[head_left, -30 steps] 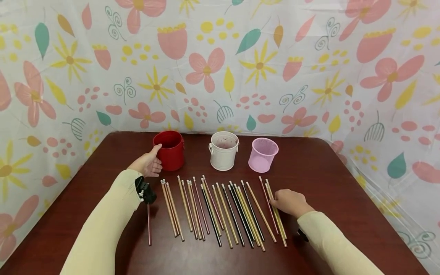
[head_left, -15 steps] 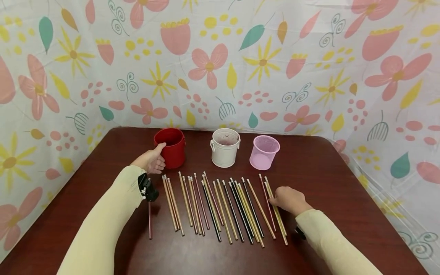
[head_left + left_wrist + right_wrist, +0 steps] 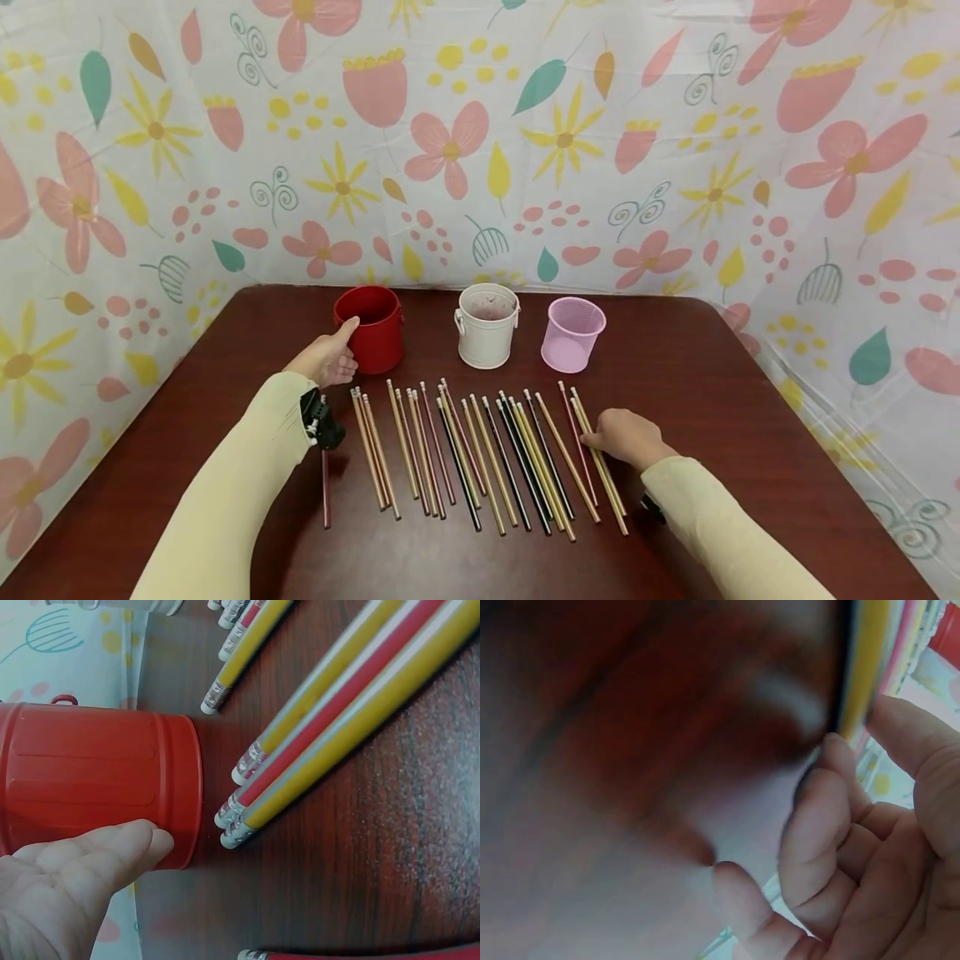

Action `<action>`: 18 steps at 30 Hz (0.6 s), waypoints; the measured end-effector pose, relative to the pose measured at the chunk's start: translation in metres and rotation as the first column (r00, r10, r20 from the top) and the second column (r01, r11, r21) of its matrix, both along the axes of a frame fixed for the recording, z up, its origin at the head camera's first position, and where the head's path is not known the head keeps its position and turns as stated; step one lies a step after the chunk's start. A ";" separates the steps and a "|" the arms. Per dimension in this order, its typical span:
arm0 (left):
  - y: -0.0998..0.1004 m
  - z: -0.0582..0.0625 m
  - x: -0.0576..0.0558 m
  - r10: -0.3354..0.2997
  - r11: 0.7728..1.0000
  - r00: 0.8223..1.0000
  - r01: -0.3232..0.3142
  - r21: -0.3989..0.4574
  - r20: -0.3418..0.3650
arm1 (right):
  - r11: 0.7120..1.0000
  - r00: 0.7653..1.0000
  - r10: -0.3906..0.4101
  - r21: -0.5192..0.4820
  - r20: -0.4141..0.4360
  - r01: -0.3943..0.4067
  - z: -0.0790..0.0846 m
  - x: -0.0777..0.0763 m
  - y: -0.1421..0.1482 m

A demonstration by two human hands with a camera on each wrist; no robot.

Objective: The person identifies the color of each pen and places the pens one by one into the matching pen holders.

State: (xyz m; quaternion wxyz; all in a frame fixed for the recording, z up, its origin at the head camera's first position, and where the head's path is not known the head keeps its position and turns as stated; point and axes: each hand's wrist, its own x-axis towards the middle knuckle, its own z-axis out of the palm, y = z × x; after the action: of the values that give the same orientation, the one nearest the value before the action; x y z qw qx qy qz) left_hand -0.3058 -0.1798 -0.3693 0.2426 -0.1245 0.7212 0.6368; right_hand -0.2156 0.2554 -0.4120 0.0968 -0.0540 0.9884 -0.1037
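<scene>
My left hand (image 3: 326, 358) touches the near left side of a red bucket (image 3: 378, 342), thumb reaching toward its rim. In the left wrist view its fingers (image 3: 120, 851) lie fairly straight along the bucket wall. At the right end of a row of pencils, my right hand (image 3: 630, 437) pinches a yellow pencil (image 3: 609, 483) between thumb and index finger, as the right wrist view shows. Another yellow pencil lies close against it; whether the hand holds both, I cannot tell. Just left of the fingertips lies a red pencil (image 3: 572, 421).
Many pencils in gold, red and black (image 3: 506, 467) lie side by side across the dark table (image 3: 720, 400), eraser ends away from me. A white bucket (image 3: 486, 337) and a pink mesh cup (image 3: 572, 337) stand behind them. One red pencil (image 3: 326, 492) lies under the left wrist.
My right hand has shifted slightly left, and the eraser ends of the yellow pencils and the red pencil beside them have swung left. The left hand stays at the red bucket.
</scene>
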 end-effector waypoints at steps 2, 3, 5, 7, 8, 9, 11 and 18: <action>0.000 -0.001 0.001 -0.009 1.000 1.000 0.009 0.003 0.000 | 1.000 1.000 -0.002 -0.001 -0.001 0.002 -0.001 0.001 0.000; 0.001 -0.001 0.001 -0.013 1.000 1.000 0.013 0.002 -0.001 | 1.000 1.000 -0.001 -0.002 -0.001 0.001 0.000 0.001 -0.001; 0.001 0.000 0.002 -0.015 1.000 1.000 0.015 -0.006 -0.003 | 1.000 1.000 -0.003 -0.008 0.004 0.003 -0.001 0.000 -0.001; 0.001 0.000 0.002 -0.016 1.000 1.000 0.016 -0.020 -0.011 | 1.000 1.000 -0.008 -0.016 0.013 0.008 -0.001 -0.001 -0.002; 0.001 0.001 0.002 -0.014 1.000 1.000 0.014 -0.028 -0.014 | 1.000 1.000 -0.009 -0.022 0.018 0.009 -0.001 -0.001 -0.001; 0.002 0.001 0.002 -0.011 0.999 1.000 0.011 -0.034 -0.018 | 0.999 1.000 -0.011 -0.030 0.026 0.011 -0.002 -0.002 -0.001; 0.003 0.001 0.002 -0.001 0.999 1.000 0.000 -0.043 -0.024 | 0.999 0.999 -0.009 -0.043 0.035 0.010 -0.002 -0.003 0.001; 0.004 0.000 0.002 0.030 0.997 0.999 -0.033 -0.070 -0.035 | 0.996 0.998 0.018 -0.092 0.056 -0.013 -0.004 -0.004 0.003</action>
State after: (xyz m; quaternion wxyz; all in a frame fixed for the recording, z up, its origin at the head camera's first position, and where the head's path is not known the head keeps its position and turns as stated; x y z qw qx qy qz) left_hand -0.3039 -0.1754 -0.3698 0.2159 -0.1335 0.7450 0.6169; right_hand -0.2195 0.2581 -0.4160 0.1228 -0.0633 0.9790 -0.1498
